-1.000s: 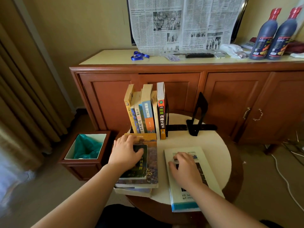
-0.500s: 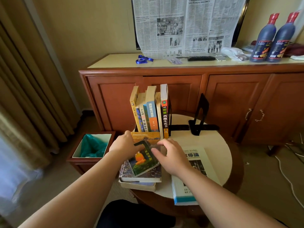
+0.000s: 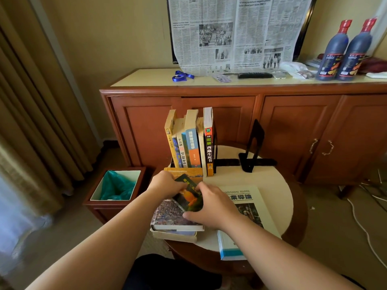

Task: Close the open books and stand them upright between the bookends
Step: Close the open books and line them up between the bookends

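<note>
Both hands are on the small green book [image 3: 189, 198] atop the flat stack [image 3: 176, 223] at the round surface's [image 3: 270, 185] front left: the left hand [image 3: 165, 184] has its fingers closed on the book's far left edge, the right hand [image 3: 211, 207] clamps its right side, and the book sits tilted between them. Behind the stack, five books [image 3: 191, 143] stand upright against one black bookend [image 3: 214, 147], the second bookend [image 3: 252, 146] stands apart to the right, and a large white book [image 3: 248, 203] lies closed just beside the right hand.
</note>
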The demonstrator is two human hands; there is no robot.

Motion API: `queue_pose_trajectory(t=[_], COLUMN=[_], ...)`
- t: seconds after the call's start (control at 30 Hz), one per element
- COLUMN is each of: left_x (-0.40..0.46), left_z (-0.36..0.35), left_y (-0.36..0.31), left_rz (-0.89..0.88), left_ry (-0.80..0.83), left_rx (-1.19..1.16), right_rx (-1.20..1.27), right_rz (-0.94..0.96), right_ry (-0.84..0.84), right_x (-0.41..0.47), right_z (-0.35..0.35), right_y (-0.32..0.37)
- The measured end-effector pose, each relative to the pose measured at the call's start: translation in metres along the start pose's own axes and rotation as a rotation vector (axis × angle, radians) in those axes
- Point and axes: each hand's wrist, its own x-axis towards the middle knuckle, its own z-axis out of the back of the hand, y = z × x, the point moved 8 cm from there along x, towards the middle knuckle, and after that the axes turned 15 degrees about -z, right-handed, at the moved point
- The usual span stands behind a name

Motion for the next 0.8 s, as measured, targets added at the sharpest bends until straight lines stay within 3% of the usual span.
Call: queue_pose_trajectory(t=[0.13, 0.4, 0.47, 0.67, 0.8], left_x=[0.003, 0.018, 0.024, 0.041, 0.043], left_z=[-0.012, -0.034, -0.039, -0.045, -0.053], left_y=[-0.007, -0.047, -0.050, -0.027, -0.019], left_rz=[0.087, -0.077, -0.169, -0.421, -0.463], left_ry=[-0.011, 0.014, 0.023, -0.017, -0.036], left_rx=[-0.502, -0.725, -0.618, 0.172, 0.306], right_rx=[-0.022, 0.066, 0.098, 0.145, 0.255], right_rz=[0.007, -0.061, -0.109, -0.241, -0.291], right_ry=[-0.077, -0.247, -0.286, -0.421, -0.500], right_x=[-0.002, 0.020, 0.027, 0.046, 0.059], right_z=[0.015, 0.035, 0.041, 0.062, 0.076], right_y=[-0.007, -0.032, -0.041, -0.056, -0.062])
